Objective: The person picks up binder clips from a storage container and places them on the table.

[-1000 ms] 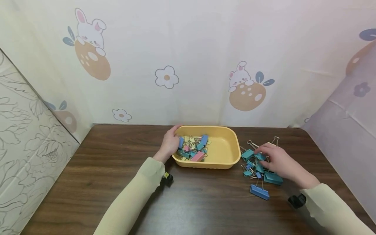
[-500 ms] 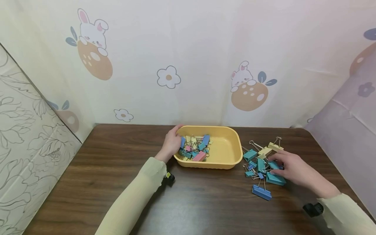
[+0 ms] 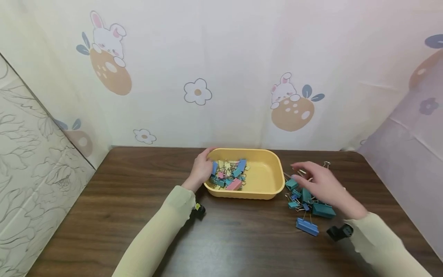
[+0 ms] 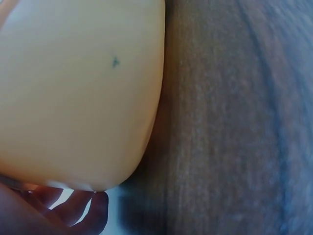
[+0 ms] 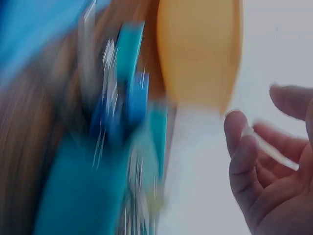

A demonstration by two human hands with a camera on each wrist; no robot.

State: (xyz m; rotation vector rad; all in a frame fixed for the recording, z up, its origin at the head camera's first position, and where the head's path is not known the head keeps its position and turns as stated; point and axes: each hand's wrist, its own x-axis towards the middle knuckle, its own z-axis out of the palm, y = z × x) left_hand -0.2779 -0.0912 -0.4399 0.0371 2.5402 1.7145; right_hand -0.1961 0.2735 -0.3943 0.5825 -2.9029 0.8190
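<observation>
My left hand (image 3: 202,169) grips the left end of a yellow plastic tray (image 3: 264,175), its fingers (image 4: 93,213) bent at the far corner in the left wrist view. Inside the tray's left half lies a heap of small binder clips (image 3: 226,174), mostly blue, teal, pale yellow and pink. My right hand (image 3: 325,184) hovers over a loose pile of binder clips (image 3: 306,196), thumb apart from the bent fingers. In the right wrist view a pale sliver shows between the fingers (image 5: 242,161); whether it is a thing or a gap, I cannot tell.
Nearest me in the loose pile is a large blue binder clip (image 3: 307,227), beside a large teal binder clip (image 3: 323,210). A brown wooden table (image 3: 242,234) carries everything. A patterned curtain (image 3: 228,77) stands behind its back edge.
My right hand reached into the right side of the clip pile, then came back left and up, closer to the tray. My left hand and the tray stay put.
</observation>
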